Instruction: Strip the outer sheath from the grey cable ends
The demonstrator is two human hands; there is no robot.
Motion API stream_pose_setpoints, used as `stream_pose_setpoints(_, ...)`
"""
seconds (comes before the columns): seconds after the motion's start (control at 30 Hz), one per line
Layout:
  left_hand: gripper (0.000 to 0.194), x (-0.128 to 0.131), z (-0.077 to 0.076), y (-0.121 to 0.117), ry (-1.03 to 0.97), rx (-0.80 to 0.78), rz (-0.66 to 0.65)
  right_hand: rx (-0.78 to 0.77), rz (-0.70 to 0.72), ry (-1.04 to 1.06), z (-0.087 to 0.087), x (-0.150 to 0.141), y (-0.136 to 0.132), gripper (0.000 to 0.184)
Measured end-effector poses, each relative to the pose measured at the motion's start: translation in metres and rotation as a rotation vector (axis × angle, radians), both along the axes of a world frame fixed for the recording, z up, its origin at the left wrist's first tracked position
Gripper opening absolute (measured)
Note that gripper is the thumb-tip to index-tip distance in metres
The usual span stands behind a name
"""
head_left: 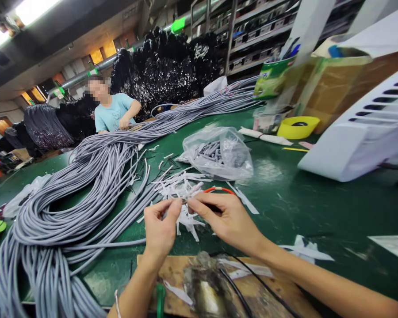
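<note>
My left hand [162, 229] is closed in a pinch, and a grey cable [129, 243] runs into it from the left. Its fingertips meet those of my right hand [226, 216], which is also pinched closed. A small dark piece of the cable end shows between the fingertips, mostly hidden. Past my right fingers curves an orange-red wire [223, 189] with a pale stretch; I cannot tell where it joins. White paper-like strips [189, 223] lie heaped under and behind both hands.
A large bundle of grey cables [69, 212] covers the left side. Beyond my hands sits a clear plastic bag [234, 154] of small grey parts. Nearer are a wooden board [172, 269] and a green-handled tool [160, 298]. A white slatted appliance [345, 145] stands right. A person [114, 110] works opposite.
</note>
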State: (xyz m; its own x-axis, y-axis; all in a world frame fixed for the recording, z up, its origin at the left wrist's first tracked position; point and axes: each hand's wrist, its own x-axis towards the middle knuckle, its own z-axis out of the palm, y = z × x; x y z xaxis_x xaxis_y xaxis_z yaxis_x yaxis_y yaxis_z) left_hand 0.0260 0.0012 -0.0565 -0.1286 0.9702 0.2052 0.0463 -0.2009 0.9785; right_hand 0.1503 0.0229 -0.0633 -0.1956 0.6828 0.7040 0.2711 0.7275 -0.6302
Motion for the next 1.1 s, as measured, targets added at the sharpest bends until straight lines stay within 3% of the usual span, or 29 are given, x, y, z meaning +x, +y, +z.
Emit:
stream_pose_setpoints(0.13,0.029,0.004,0.000,-0.002,-0.010,0.010,-0.022,0.071,-0.028,-0.025,0.000,0.003,-0.002,0.033)
stream_pose_setpoints(0.23,0.031,0.006,0.001,-0.001,-0.113,-0.032,-0.053,0.268,-0.095,-0.020,-0.004,0.000,-0.009,0.029)
stream_pose_setpoints(0.3,0.033,0.002,0.003,0.005,-0.235,-0.063,0.025,0.415,-0.075,-0.018,-0.008,-0.004,-0.017,0.030)
stream_pose_setpoints(0.4,0.036,-0.006,0.004,0.014,-0.437,-0.097,0.198,0.519,0.020,-0.020,-0.012,-0.011,-0.025,0.040)
stream_pose_setpoints(0.47,0.036,-0.010,0.003,0.017,-0.449,-0.068,0.157,0.490,0.010,-0.012,-0.012,-0.012,-0.023,0.041)
stream_pose_setpoints(0.6,0.029,-0.007,-0.002,0.012,-0.349,0.003,-0.022,0.185,-0.216,-0.095,-0.011,-0.004,-0.002,0.029)
stream_pose_setpoints(0.67,0.026,-0.005,-0.005,0.008,-0.310,0.023,-0.067,0.095,-0.256,-0.155,-0.012,0.001,0.006,0.027)
stream_pose_setpoints(0.9,0.031,-0.005,-0.005,0.004,-0.197,0.021,-0.138,0.092,-0.155,-0.108,-0.009,0.003,0.005,0.026)
stream_pose_setpoints(1.1,0.028,0.002,-0.002,0.002,-0.129,-0.008,-0.036,0.107,-0.053,-0.057,-0.008,0.003,0.003,0.031)
